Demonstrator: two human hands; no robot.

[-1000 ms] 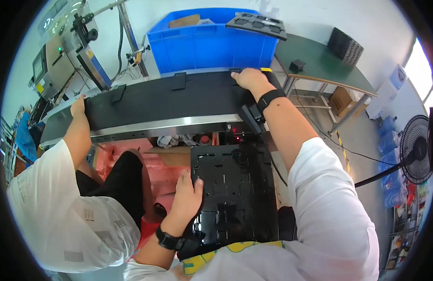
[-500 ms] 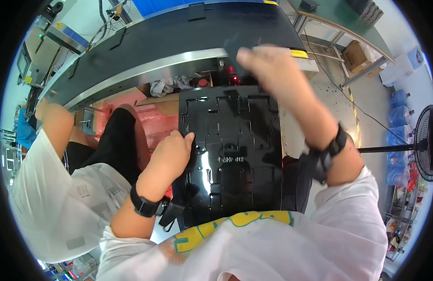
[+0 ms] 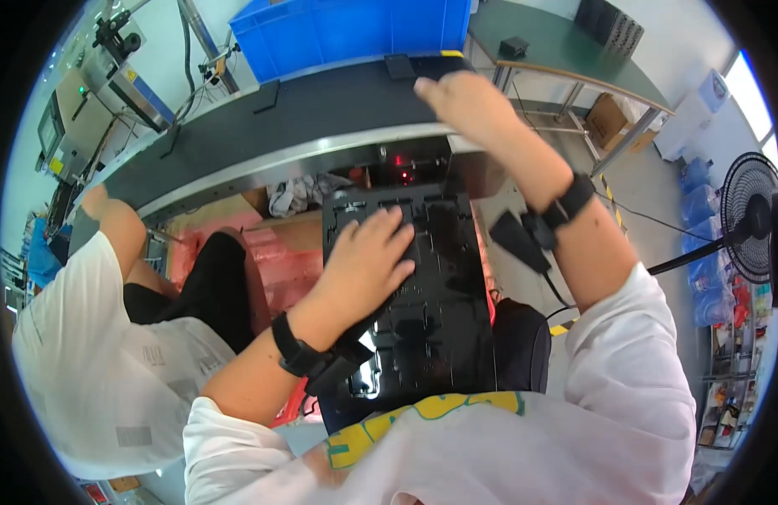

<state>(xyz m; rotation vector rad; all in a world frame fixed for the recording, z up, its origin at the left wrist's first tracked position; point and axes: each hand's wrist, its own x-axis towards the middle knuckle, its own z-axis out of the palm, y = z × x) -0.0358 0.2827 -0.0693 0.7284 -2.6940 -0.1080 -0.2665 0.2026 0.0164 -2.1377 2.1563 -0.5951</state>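
My left hand lies with spread fingers over a glossy black moulded plastic tray in front of me. It covers part of the tray's upper left recesses. My right hand is raised at the right end of a dark conveyor belt. One finger stretches left, and the others are partly hidden; nothing shows in the hand. Just beyond its fingertip, a flat black piece rests on the belt. Farther left along the belt lie two more flat black pieces, one near the middle and another toward the left.
Behind the belt stands a blue crate. At the left, another person in a white shirt has a hand by the belt. A green-topped table is at the back right, and a fan stands at the right. Grey cloth lies under the belt.
My left hand has moved from the tray's left edge onto its upper part. The right hand stays by the belt's end. The black pieces have shifted right along the belt; the view has tilted up.
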